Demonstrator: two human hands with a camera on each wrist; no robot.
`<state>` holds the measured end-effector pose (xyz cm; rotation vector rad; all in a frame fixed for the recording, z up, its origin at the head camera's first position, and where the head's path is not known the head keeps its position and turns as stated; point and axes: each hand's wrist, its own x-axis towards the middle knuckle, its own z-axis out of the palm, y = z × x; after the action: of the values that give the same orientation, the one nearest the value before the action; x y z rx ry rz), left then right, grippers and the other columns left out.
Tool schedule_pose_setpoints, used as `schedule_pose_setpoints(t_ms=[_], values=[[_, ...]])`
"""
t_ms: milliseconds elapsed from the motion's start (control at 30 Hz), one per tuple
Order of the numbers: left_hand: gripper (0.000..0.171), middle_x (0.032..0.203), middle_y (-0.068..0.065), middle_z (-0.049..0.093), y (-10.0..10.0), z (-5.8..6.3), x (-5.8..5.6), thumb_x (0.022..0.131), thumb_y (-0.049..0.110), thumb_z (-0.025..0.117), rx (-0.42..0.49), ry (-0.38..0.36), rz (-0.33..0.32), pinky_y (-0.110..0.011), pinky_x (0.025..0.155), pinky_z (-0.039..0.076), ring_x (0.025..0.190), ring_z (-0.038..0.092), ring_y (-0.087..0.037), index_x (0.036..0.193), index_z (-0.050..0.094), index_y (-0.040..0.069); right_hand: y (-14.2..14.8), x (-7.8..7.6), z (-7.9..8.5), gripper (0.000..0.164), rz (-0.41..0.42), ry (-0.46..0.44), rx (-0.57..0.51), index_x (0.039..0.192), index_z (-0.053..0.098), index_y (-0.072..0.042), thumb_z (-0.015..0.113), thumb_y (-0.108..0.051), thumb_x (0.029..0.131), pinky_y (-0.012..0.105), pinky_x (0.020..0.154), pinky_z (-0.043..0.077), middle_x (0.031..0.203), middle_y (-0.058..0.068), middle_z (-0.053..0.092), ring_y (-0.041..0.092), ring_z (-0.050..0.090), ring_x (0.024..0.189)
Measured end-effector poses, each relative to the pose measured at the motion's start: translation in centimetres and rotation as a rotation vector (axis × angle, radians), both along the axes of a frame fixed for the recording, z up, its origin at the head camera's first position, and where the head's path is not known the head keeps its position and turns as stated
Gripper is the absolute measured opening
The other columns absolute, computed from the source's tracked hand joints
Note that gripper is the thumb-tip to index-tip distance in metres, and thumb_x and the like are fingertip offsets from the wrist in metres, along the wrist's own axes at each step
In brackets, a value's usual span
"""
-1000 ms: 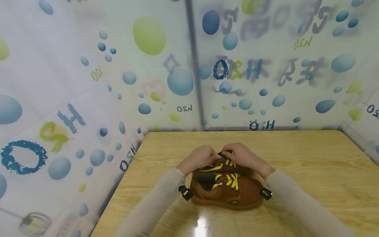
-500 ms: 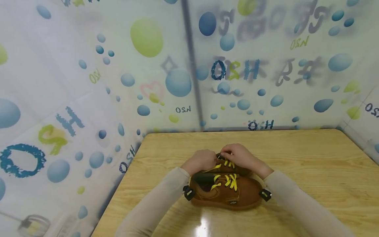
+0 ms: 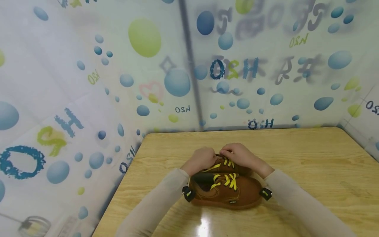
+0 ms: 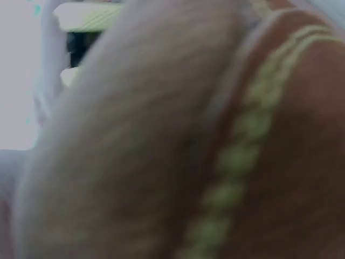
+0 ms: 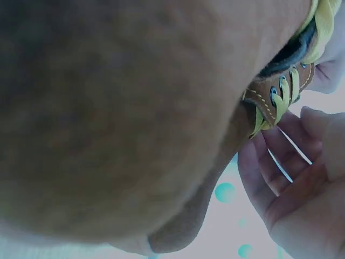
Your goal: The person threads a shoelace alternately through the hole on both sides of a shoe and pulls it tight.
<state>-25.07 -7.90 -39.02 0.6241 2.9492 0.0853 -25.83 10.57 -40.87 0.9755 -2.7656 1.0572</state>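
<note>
Two brown shoes with yellow laces stand side by side on the wooden table, toes to the right. Over the far shoe (image 3: 213, 169), my left hand (image 3: 202, 159) has its fingers curled at the ankle opening, gripping there; the exact hold is hidden. My right hand (image 3: 240, 155) pinches the top of that shoe by its tongue and upper lacing, thumb tip close to the left hand. In the right wrist view its fingers reach the far shoe's side below the laces (image 5: 283, 94). The near shoe (image 3: 242, 191) sits untouched by fingers, its dark opening showing.
The wooden table (image 3: 311, 164) reaches back to a wall (image 3: 266, 39) covered in bubble patterns and lettering. Black wrist cameras (image 3: 188, 194) sit beside the near shoe's heel and toe. The left wrist view is blurred, mostly close brown leather and yellow stitching.
My left hand first shifts slightly right and curls in closer to the far shoe's opening, then rises a little. My right hand hardly moves. Both shoes stay in place.
</note>
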Motion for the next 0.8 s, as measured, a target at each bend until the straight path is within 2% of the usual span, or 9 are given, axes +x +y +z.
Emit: schedule_pose_setpoints(t_ms=[167, 233, 333, 433, 533, 567, 600, 733, 800], values=[[0.060, 0.043, 0.008, 0.036, -0.3, -0.8, 0.5, 0.091, 0.055, 0.061, 0.107, 0.137, 0.029, -0.021, 0.038, 0.030, 0.039, 0.040, -0.007, 0.045, 0.042, 0.021, -0.4, -0.4, 0.1, 0.015, 0.019, 0.021, 0.028, 0.097, 0.075, -0.018, 0.060, -0.016, 0.099, 0.029, 0.072, 0.050, 0.090, -0.003, 0.074, 0.006, 0.061, 0.076], [0.061, 0.041, 0.009, 0.032, -0.5, -0.8, 0.6, 0.091, 0.053, 0.063, 0.146, 0.141, 0.017, -0.019, 0.037, 0.027, 0.037, 0.035, -0.006, 0.045, 0.040, 0.021, -0.4, -0.5, 0.1, 0.013, 0.025, 0.038, 0.040, 0.097, 0.074, -0.018, 0.062, -0.014, 0.097, 0.030, 0.073, 0.051, 0.092, -0.003, 0.074, 0.008, 0.064, 0.080], [0.060, 0.042, 0.009, 0.031, -1.2, -0.6, 0.4, 0.093, 0.046, 0.065, 0.233, 0.095, -0.025, -0.018, 0.040, 0.025, 0.037, 0.030, -0.005, 0.046, 0.040, 0.019, -0.3, -0.5, 0.2, 0.010, 0.027, 0.049, 0.031, 0.095, 0.074, -0.017, 0.064, -0.014, 0.096, 0.030, 0.072, 0.051, 0.091, -0.002, 0.073, 0.010, 0.064, 0.080], [0.045, 0.049, 0.008, 0.048, -2.0, -0.1, 0.3, 0.095, 0.038, 0.065, 0.341, 0.041, -0.058, -0.018, 0.045, 0.030, 0.043, 0.037, -0.004, 0.056, 0.058, 0.017, 0.1, -0.1, 0.8, 0.009, -0.023, 0.110, 0.044, 0.096, 0.074, -0.013, 0.066, -0.016, 0.095, 0.031, 0.070, 0.052, 0.092, 0.001, 0.073, 0.012, 0.065, 0.079], [0.026, 0.070, 0.004, 0.067, -2.4, 0.5, 0.1, 0.096, 0.038, 0.065, 0.428, 0.039, -0.063, -0.018, 0.053, 0.040, 0.056, 0.051, -0.004, 0.087, 0.074, 0.015, 0.5, 0.5, 2.1, 0.009, -0.126, 0.213, 0.037, 0.094, 0.075, -0.013, 0.067, -0.016, 0.094, 0.033, 0.069, 0.053, 0.091, 0.000, 0.072, 0.013, 0.065, 0.077], [0.024, 0.078, 0.003, 0.070, -2.5, 0.7, 0.0, 0.096, 0.037, 0.065, 0.461, 0.041, -0.073, -0.019, 0.056, 0.044, 0.061, 0.054, -0.004, 0.099, 0.075, 0.015, 0.6, 0.8, 2.8, 0.008, -0.156, 0.242, 0.018, 0.093, 0.075, -0.013, 0.067, -0.016, 0.094, 0.034, 0.070, 0.053, 0.090, 0.000, 0.072, 0.013, 0.065, 0.077], [0.024, 0.083, 0.002, 0.071, -2.5, 0.9, 0.0, 0.096, 0.036, 0.064, 0.485, 0.050, -0.095, -0.020, 0.059, 0.045, 0.065, 0.056, -0.005, 0.104, 0.074, 0.015, 0.5, 1.1, 3.5, 0.007, -0.168, 0.269, -0.010, 0.092, 0.075, -0.014, 0.068, -0.016, 0.093, 0.035, 0.071, 0.054, 0.089, -0.001, 0.072, 0.013, 0.065, 0.077], [0.017, 0.087, -0.004, 0.072, -2.4, 1.4, -0.2, 0.099, 0.022, 0.061, 0.633, 0.074, -0.188, -0.020, 0.064, 0.048, 0.069, 0.060, -0.012, 0.101, 0.074, 0.012, -0.7, 2.5, 5.4, 0.008, -0.136, 0.316, -0.095, 0.094, 0.076, -0.015, 0.069, -0.019, 0.093, 0.039, 0.075, 0.054, 0.090, -0.002, 0.071, 0.014, 0.065, 0.079], [0.019, 0.089, -0.006, 0.074, -2.4, 1.5, -0.2, 0.100, 0.018, 0.058, 0.708, 0.083, -0.186, -0.021, 0.066, 0.049, 0.073, 0.064, -0.015, 0.093, 0.074, 0.010, -1.3, 3.0, 5.5, 0.013, -0.130, 0.262, -0.096, 0.099, 0.075, -0.014, 0.067, -0.023, 0.095, 0.039, 0.075, 0.055, 0.094, 0.000, 0.072, 0.015, 0.067, 0.081]])
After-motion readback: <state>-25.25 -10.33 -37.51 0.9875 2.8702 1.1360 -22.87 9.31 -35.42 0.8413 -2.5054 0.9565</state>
